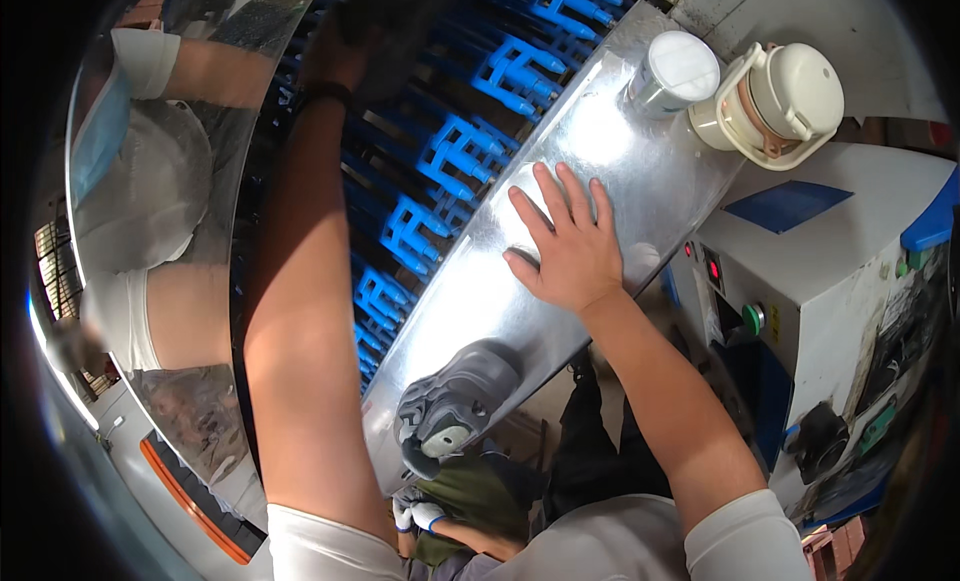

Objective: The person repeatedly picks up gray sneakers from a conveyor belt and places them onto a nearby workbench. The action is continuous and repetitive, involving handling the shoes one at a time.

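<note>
My right hand (pixel 570 246) rests palm down on a shiny metal ledge (pixel 440 326), fingers spread, holding nothing. A grey shoe (pixel 455 401) sits at the near end of that ledge, apart from my hand. Stretched forward on the left, my left arm reaches into the machine beside a row of blue racks (pixel 455 156). Deep shade covers my left hand (pixel 335 61), next to a dark shape (pixel 405 31) I cannot make out. Its fingers are hidden.
At the ledge's far end stand a white-lidded tub (pixel 675 71) and a cream lidded jug (pixel 800 96). A control box (pixel 810 221) with a green button (pixel 752 318) is to the right. Another person's gloved hands (pixel 425 516) show below. A reflective curved panel (pixel 215 91) flanks my left arm.
</note>
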The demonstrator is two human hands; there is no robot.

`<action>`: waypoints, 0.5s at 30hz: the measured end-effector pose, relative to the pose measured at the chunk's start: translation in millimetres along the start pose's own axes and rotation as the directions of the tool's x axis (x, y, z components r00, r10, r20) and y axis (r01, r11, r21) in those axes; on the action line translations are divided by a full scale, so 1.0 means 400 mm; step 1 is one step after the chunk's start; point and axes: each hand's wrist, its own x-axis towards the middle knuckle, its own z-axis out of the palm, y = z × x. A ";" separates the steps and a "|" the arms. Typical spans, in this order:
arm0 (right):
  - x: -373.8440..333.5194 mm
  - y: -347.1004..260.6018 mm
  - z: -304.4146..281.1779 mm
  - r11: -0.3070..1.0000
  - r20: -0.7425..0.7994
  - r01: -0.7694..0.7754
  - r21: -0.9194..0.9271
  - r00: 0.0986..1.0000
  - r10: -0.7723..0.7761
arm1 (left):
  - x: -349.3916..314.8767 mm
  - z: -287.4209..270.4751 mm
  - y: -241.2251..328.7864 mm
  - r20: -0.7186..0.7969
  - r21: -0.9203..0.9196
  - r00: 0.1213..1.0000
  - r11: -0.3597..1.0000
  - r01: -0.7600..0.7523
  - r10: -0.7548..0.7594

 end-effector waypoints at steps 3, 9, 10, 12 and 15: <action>-0.003 -0.003 0.003 1.000 -0.025 0.004 0.010 1.000 -0.004 | 0.059 0.046 -0.084 -0.007 0.106 0.999 0.993 -0.045 0.046; -0.003 -0.006 0.015 0.999 0.023 -0.024 -0.038 0.999 0.025 | -0.159 0.006 -0.091 -0.150 0.022 0.989 1.000 0.020 -0.016; 0.000 -0.004 0.014 0.998 0.049 -0.038 -0.058 0.998 0.041 | -0.231 -0.032 -0.098 -0.119 0.068 0.992 0.997 -0.024 0.032; 0.002 -0.003 0.014 0.996 0.054 -0.039 -0.075 0.998 0.044 | -0.399 -0.135 -0.127 -0.102 0.182 0.993 0.982 -0.042 0.061; -0.001 -0.014 0.010 0.996 0.066 -0.021 -0.088 0.997 0.027 | -0.653 -0.277 -0.295 -0.134 0.330 0.990 0.939 0.095 -0.053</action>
